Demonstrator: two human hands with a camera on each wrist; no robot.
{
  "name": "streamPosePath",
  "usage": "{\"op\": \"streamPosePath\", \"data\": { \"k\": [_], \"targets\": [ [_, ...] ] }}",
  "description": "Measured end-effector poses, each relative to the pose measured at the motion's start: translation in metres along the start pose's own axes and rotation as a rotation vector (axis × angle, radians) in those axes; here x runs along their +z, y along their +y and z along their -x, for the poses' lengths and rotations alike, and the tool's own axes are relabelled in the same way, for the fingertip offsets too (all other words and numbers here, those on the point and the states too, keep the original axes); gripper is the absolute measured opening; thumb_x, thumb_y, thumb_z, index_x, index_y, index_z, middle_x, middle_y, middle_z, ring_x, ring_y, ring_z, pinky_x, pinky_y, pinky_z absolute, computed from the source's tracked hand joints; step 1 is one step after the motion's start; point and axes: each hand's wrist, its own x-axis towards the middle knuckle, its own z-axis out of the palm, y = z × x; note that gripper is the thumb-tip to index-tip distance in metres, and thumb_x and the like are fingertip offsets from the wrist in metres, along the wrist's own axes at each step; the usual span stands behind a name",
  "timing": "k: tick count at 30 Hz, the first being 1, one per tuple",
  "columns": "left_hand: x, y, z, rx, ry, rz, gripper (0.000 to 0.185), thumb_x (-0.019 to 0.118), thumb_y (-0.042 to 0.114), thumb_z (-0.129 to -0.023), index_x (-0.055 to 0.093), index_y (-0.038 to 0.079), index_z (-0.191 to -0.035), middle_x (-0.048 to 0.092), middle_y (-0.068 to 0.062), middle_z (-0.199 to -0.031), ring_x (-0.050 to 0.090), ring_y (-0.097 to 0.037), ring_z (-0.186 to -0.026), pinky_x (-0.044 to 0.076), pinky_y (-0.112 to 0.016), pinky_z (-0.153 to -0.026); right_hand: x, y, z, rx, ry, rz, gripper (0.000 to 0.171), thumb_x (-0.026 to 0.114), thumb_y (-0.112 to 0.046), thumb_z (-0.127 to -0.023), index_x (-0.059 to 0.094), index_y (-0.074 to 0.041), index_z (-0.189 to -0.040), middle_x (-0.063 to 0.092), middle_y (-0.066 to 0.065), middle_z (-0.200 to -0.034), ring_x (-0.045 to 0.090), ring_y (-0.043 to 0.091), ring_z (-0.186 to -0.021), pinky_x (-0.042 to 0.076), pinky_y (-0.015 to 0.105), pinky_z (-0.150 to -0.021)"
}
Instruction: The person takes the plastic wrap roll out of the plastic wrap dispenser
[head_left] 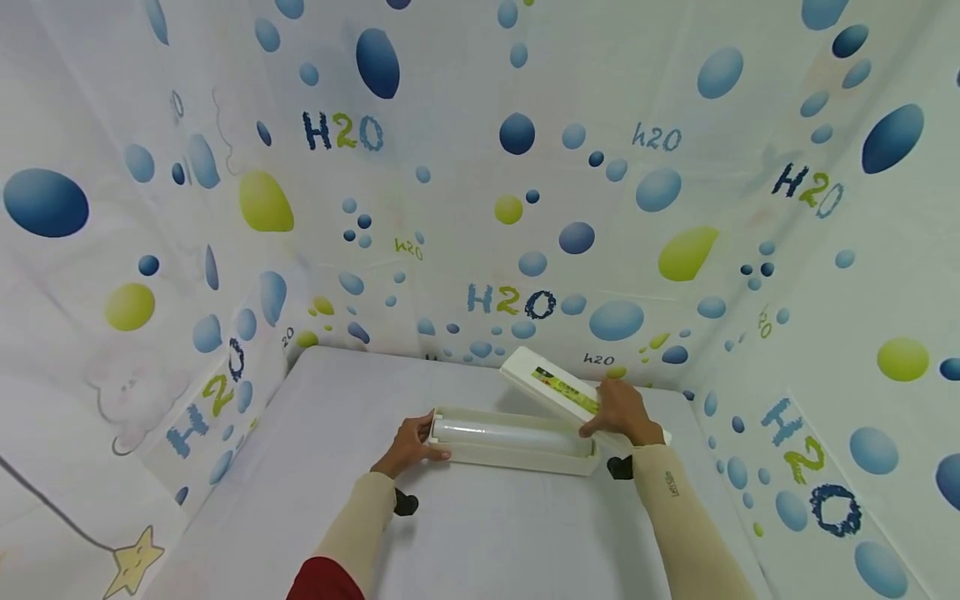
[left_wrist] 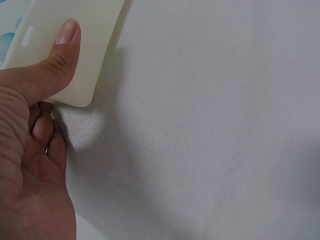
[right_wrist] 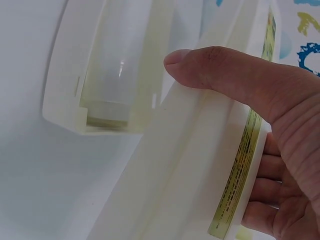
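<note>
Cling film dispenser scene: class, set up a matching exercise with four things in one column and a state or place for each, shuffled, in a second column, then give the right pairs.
Column one:
1. roll of film
2. lid
3. left hand
4. tray

Column two:
A. gripped by the right hand, tilted, carrying a yellow-green label
B. holds the tray's left end
C. lies in the open tray
D. rests on the white table

Pairs: 1-C, 2-A, 3-B, 4-D
</note>
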Motion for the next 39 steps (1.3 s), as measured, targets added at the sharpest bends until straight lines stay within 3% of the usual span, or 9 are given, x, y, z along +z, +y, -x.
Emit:
{"op": "streamPosePath", "data": {
  "k": [7,18,29,39],
  "targets": [
    [0.003,0.002,0.002,-0.04,0.017,0.048,0.1,0.095,-0.008,-0.076,0.039,-0.017,-0.158,0.049,-0.035,-0.161,0.056,-0.051,-0.147,0.045,-0.057,-0.125,-0.002,0.005,0.003,0.01,-0.012,-0.001,0.074,0.105,-0.032,-0.06,0.069,0.003,-0.114,0.07,0.009,-0.091,0.062,0.023,-0.078,0.055,0.036,-0.07],
    [0.005,0.009,0.004,-0.041,0.01,0.045,0.101,0.094,-0.009,-0.076,0.038,-0.017,-0.159,0.048,-0.035,-0.162,0.054,-0.051,-0.149,0.044,-0.058,-0.125,-0.011,0.02,0.007,0.013,0.003,0.024,0.062,0.101,-0.038,-0.06,0.07,0.001,-0.098,0.065,0.007,-0.078,0.058,0.022,-0.07,0.047,0.031,-0.06],
    [0.002,0.003,0.003,0.011,0.011,0.004,0.102,0.1,0.005,-0.076,0.041,-0.018,-0.157,0.05,-0.037,-0.159,0.057,-0.052,-0.145,0.051,-0.052,-0.122,-0.013,0.025,0.01,0.035,0.003,0.006,0.069,0.102,-0.036,-0.061,0.071,0.005,-0.107,0.069,0.008,-0.081,0.061,0.021,-0.07,0.051,0.031,-0.061],
    [0.001,0.014,0.005,-0.036,0.01,0.044,0.101,0.095,-0.007,-0.076,0.038,-0.017,-0.159,0.045,-0.035,-0.163,0.051,-0.053,-0.15,0.043,-0.057,-0.125,-0.013,0.029,0.017,0.066,0.001,-0.055,0.078,0.103,-0.034,-0.065,0.066,0.009,-0.118,0.069,0.012,-0.087,0.062,0.024,-0.072,0.054,0.032,-0.062]
  ]
}}
